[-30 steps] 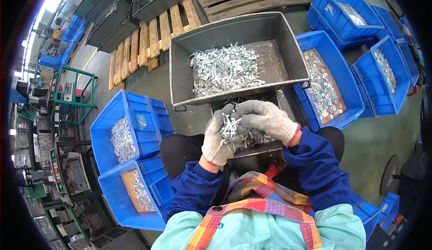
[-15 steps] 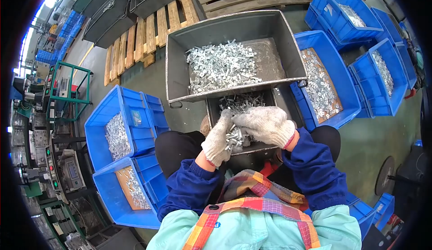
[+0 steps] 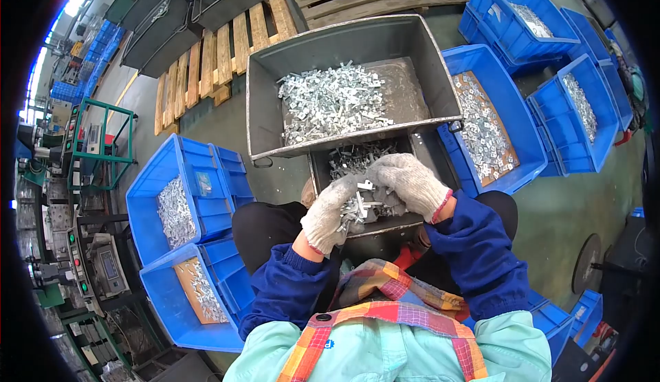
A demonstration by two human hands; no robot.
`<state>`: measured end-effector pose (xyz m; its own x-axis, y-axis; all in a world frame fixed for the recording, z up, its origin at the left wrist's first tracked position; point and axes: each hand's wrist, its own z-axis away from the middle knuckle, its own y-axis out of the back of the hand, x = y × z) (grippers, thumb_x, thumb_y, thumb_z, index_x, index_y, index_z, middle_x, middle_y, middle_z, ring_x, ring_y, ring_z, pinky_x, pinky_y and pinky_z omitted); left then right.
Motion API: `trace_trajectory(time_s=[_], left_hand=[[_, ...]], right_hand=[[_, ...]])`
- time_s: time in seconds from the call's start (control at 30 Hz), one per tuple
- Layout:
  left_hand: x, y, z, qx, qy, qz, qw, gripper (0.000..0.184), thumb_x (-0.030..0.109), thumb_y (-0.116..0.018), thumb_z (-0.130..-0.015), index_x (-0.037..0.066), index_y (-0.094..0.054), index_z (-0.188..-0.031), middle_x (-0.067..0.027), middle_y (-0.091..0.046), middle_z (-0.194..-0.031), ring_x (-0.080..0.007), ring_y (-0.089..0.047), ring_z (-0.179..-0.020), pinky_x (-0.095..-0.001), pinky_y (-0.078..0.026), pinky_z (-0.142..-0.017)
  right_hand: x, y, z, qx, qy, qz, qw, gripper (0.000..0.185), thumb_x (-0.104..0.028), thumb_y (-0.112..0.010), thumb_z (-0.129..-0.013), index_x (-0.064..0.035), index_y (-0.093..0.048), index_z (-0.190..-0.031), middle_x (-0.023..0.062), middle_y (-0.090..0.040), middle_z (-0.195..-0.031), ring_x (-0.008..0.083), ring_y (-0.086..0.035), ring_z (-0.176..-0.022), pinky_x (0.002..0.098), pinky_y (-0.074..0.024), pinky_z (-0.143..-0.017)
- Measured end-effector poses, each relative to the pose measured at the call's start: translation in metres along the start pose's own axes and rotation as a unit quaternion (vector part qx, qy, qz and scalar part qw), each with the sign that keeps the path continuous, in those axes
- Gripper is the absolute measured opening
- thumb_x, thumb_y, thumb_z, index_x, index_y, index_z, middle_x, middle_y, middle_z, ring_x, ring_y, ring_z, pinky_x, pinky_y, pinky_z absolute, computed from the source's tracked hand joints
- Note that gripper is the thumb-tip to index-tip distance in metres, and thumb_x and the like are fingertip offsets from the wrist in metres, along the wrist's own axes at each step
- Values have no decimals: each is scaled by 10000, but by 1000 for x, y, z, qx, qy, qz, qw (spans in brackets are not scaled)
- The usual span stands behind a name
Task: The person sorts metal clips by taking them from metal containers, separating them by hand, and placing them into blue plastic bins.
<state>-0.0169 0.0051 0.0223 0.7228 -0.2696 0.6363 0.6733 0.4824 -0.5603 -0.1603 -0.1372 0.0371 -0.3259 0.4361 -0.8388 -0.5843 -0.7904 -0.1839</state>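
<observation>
My left hand (image 3: 328, 215), in a greyish-white knitted glove, is closed around a bunch of small silvery metal parts (image 3: 353, 211). My right hand (image 3: 412, 184), gloved too, has its fingers bent in against the left one. Between the fingertips of both hands shows one bright metal piece (image 3: 366, 185); which hand grips it I cannot tell. Both hands are above a dark metal bin (image 3: 395, 228) between my knees, where more metal parts (image 3: 350, 158) lie. Part of that bin is hidden by my hands.
Just beyond, a large grey metal tub (image 3: 265, 107) holds a heap of silvery parts (image 3: 333, 100). Blue crates of metal parts stand at left (image 3: 199, 206) and right (image 3: 533, 155). Wooden pallets (image 3: 196, 72) lie behind; machines (image 3: 103, 265) line the far left.
My hands have moved slightly apart at the fingertips, and a bright metal piece now shows between them. My right hand has tilted upward. The whole view has shifted a little.
</observation>
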Motion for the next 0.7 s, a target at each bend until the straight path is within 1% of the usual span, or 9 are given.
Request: trace_trajectory(time_s=[0.2, 0.3, 0.4, 0.43, 0.47, 0.5, 0.57, 0.6, 0.7], left_hand=[[-9, 13, -11, -39, -7, -10, 999, 421, 350, -671, -953, 7, -657, -1197, -99, -735, -939, -157, -709, -685, -250, -549, -507], [0, 6, -5, -50, 0, -10, 999, 410, 327, -664, -955, 3, -652, -1207, -106, -737, -970, -168, -721, -727, -274, -588, -572], [-7, 12, -11, -13, -8, 13, 1000, 347, 263, -611, -1001, 3, -645, -1227, -92, -738, -962, -154, -714, -737, -261, -572, -557], [-9, 12, -11, 14, -8, 18, 1000, 342, 265, -607, -1003, 9, -643, -1227, -89, -737, -958, -152, -709, -719, -259, -564, -537], [-6, 6, -9, 41, -7, 23, 999, 338, 267, -603, -1006, 15, -641, -1227, -87, -737, -953, -150, -703, -700, -258, -556, -516], [-4, 3, -8, 68, -8, 27, 997, 333, 269, -600, -1009, 20, -639, -1227, -84, -736, -948, -148, -698, -682, -257, -548, -495], [-8, 14, -13, 35, -13, 40, 999, 325, 294, -574, -1024, 29, -635, -1203, -97, -735, -989, -177, -720, -740, -316, -609, -592], [-9, 17, -14, 19, -15, 46, 999, 324, 306, -561, -1031, 33, -633, -1190, -103, -734, -1009, -192, -731, -769, -346, -639, -641], [-9, 19, -14, 35, -11, 57, 998, 322, 310, -564, -1031, 38, -628, -1190, -111, -732, -1014, -195, -727, -754, -348, -638, -630]], right_hand=[[11, -3, 1, -46, -117, -238, 963, 240, -277, -618, -970, -61, -692, -895, 30, -614, -644, 116, -541, -464, 264, -369, -382], [12, -2, 0, -45, -56, -175, 982, 271, -285, -630, -949, -27, -706, -981, 55, -656, -708, 154, -609, -553, 300, -463, -463], [-6, -2, 0, 57, 29, 149, 987, 335, -273, -628, -930, 5, -692, -1106, 82, -700, -828, 199, -667, -688, 345, -547, -615], [9, 5, -14, 97, 165, 238, 952, 333, -264, -634, -929, 4, -691, -1119, 77, -683, -806, 175, -630, -628, 321, -510, -559], [40, 17, -38, 134, 296, 319, 890, 333, -255, -641, -929, 3, -689, -1133, 72, -666, -784, 152, -593, -567, 297, -474, -503], [38, 19, -35, 120, 266, 286, 913, 330, -235, -644, -928, 1, -680, -1156, 85, -671, -818, 157, -613, -612, 298, -490, -526], [32, 22, -27, 99, 204, 216, 950, 336, -196, -649, -928, -2, -661, -1203, 110, -681, -886, 168, -653, -702, 300, -523, -574], [7, 17, -11, 66, 74, 82, 992, 355, -187, -637, -929, -7, -644, -1234, 124, -697, -951, 193, -679, -785, 322, -551, -631], [5, 20, -10, 14, -22, -205, 978, 357, -178, -653, -955, -37, -612, -1280, 114, -696, -1021, 195, -697, -848, 334, -596, -661]])
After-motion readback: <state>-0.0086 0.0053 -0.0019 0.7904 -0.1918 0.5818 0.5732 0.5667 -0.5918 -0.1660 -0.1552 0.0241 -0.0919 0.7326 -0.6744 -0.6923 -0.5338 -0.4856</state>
